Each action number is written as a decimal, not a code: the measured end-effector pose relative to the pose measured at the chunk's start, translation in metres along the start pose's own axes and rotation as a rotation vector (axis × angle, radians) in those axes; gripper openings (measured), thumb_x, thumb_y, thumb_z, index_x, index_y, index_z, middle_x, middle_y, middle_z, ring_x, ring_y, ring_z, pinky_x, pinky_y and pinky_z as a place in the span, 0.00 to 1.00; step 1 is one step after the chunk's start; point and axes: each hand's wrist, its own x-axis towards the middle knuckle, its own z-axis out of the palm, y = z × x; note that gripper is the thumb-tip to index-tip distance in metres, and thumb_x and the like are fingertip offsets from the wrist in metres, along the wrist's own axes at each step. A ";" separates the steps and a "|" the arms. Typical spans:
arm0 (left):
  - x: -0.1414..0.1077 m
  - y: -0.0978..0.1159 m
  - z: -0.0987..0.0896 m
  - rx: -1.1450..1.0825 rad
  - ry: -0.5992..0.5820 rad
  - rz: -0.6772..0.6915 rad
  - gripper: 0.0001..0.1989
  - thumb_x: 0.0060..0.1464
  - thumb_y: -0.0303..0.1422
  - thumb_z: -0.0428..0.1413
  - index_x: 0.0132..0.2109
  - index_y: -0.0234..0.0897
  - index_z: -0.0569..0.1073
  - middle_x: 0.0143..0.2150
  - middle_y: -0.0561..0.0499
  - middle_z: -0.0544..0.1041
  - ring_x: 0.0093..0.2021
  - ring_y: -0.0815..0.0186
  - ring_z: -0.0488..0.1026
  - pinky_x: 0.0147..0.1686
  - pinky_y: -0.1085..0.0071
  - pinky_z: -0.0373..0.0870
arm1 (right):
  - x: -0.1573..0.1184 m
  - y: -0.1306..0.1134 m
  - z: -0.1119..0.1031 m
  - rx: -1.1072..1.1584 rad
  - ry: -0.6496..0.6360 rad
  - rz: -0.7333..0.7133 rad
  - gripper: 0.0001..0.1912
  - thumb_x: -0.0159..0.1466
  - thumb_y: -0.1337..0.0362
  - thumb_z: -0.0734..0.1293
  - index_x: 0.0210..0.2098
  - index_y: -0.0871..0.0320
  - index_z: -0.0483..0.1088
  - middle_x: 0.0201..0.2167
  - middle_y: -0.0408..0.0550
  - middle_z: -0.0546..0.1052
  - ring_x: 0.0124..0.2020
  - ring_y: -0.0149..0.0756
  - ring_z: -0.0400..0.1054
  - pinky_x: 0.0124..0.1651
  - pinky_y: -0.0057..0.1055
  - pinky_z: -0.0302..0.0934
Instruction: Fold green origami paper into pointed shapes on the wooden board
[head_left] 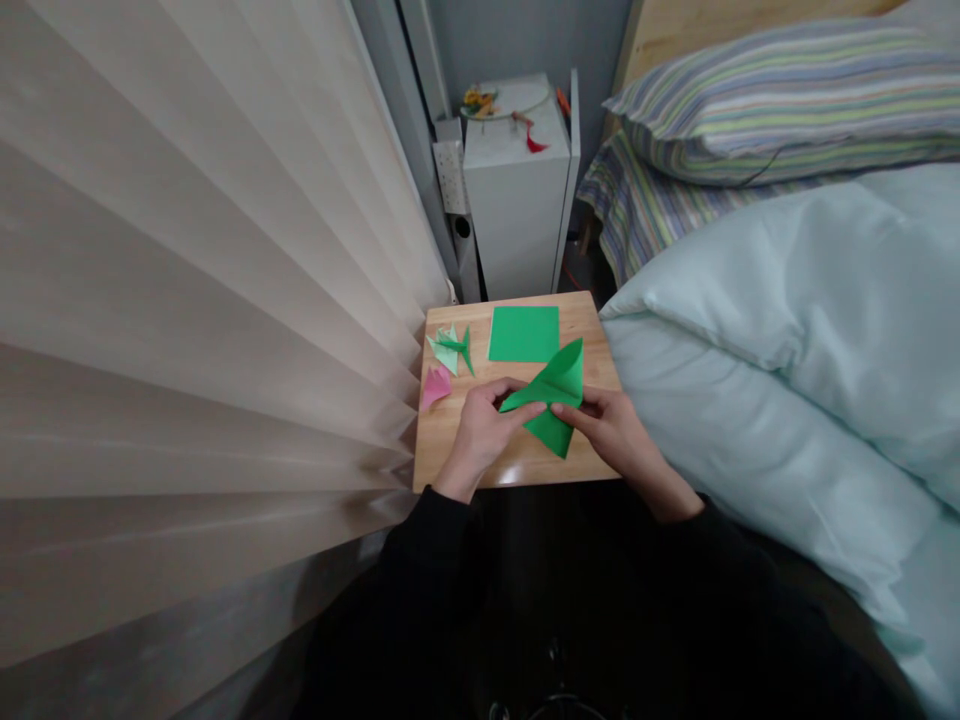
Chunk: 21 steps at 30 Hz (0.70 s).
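A partly folded green paper [559, 382] is held between both hands above a small wooden table [525, 473]. My left hand [486, 425] pinches its left side, with the thumb on top near the middle. On the right, my right hand [609, 425] grips the paper with its thumb close to the left thumb and the fingers behind. One corner of the paper stands up and another points down toward me. Flat on the table just beyond lies a green square sheet [523, 333].
Folded pieces lie at the table's left: a green one [466, 348], a pale green one [444, 355] and a pink one [436, 386]. A curtain [300, 300] borders the left, a bed with a quilt [787, 330] the right. A white cabinet [517, 220] stands behind.
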 end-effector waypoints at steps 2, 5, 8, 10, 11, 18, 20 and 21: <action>-0.002 0.000 0.006 -0.050 0.064 0.016 0.14 0.44 0.40 0.71 0.34 0.36 0.81 0.32 0.52 0.80 0.32 0.66 0.72 0.34 0.71 0.68 | -0.002 -0.001 0.006 0.076 0.053 0.013 0.18 0.57 0.49 0.77 0.40 0.55 0.82 0.43 0.49 0.86 0.47 0.51 0.80 0.55 0.48 0.73; -0.002 -0.007 0.014 -0.216 0.128 0.014 0.14 0.50 0.44 0.68 0.33 0.36 0.81 0.31 0.52 0.79 0.32 0.68 0.72 0.35 0.70 0.68 | -0.006 -0.001 0.013 0.148 0.161 0.039 0.18 0.53 0.50 0.79 0.37 0.55 0.83 0.39 0.48 0.86 0.43 0.50 0.80 0.53 0.48 0.73; -0.002 -0.015 0.017 -0.247 0.159 0.002 0.15 0.50 0.44 0.68 0.30 0.36 0.81 0.28 0.53 0.78 0.30 0.68 0.71 0.35 0.70 0.68 | -0.006 0.001 0.016 0.183 0.193 0.064 0.19 0.50 0.49 0.80 0.35 0.55 0.83 0.38 0.49 0.86 0.41 0.50 0.80 0.51 0.48 0.74; -0.002 -0.016 0.016 -0.192 0.185 0.013 0.13 0.50 0.42 0.69 0.29 0.36 0.81 0.26 0.53 0.77 0.28 0.69 0.70 0.32 0.71 0.67 | -0.005 0.003 0.016 0.188 0.196 0.073 0.21 0.50 0.48 0.81 0.36 0.55 0.83 0.39 0.50 0.86 0.42 0.50 0.80 0.51 0.48 0.74; -0.002 -0.016 0.015 -0.170 0.193 0.020 0.13 0.49 0.41 0.69 0.29 0.36 0.81 0.26 0.54 0.77 0.28 0.69 0.69 0.32 0.71 0.67 | -0.005 0.004 0.016 0.186 0.204 0.074 0.21 0.50 0.48 0.81 0.36 0.56 0.82 0.39 0.50 0.86 0.41 0.49 0.80 0.50 0.47 0.74; -0.001 -0.016 0.014 -0.152 0.208 0.006 0.14 0.47 0.41 0.71 0.27 0.36 0.79 0.25 0.54 0.75 0.29 0.68 0.70 0.31 0.71 0.67 | -0.005 0.006 0.014 0.105 0.318 0.012 0.14 0.53 0.51 0.79 0.28 0.55 0.79 0.28 0.44 0.82 0.33 0.41 0.75 0.47 0.42 0.72; -0.001 -0.018 0.015 -0.221 0.207 -0.015 0.15 0.49 0.43 0.70 0.28 0.36 0.78 0.26 0.53 0.75 0.30 0.67 0.71 0.33 0.71 0.69 | -0.006 0.006 0.015 0.111 0.328 0.000 0.13 0.54 0.52 0.79 0.28 0.54 0.79 0.28 0.44 0.82 0.33 0.42 0.75 0.47 0.42 0.71; -0.001 -0.019 0.015 -0.257 0.204 -0.027 0.16 0.50 0.44 0.69 0.29 0.36 0.78 0.26 0.53 0.75 0.31 0.67 0.72 0.34 0.70 0.70 | -0.006 0.005 0.015 0.118 0.329 0.002 0.13 0.54 0.52 0.79 0.28 0.54 0.79 0.28 0.45 0.83 0.33 0.42 0.76 0.47 0.43 0.71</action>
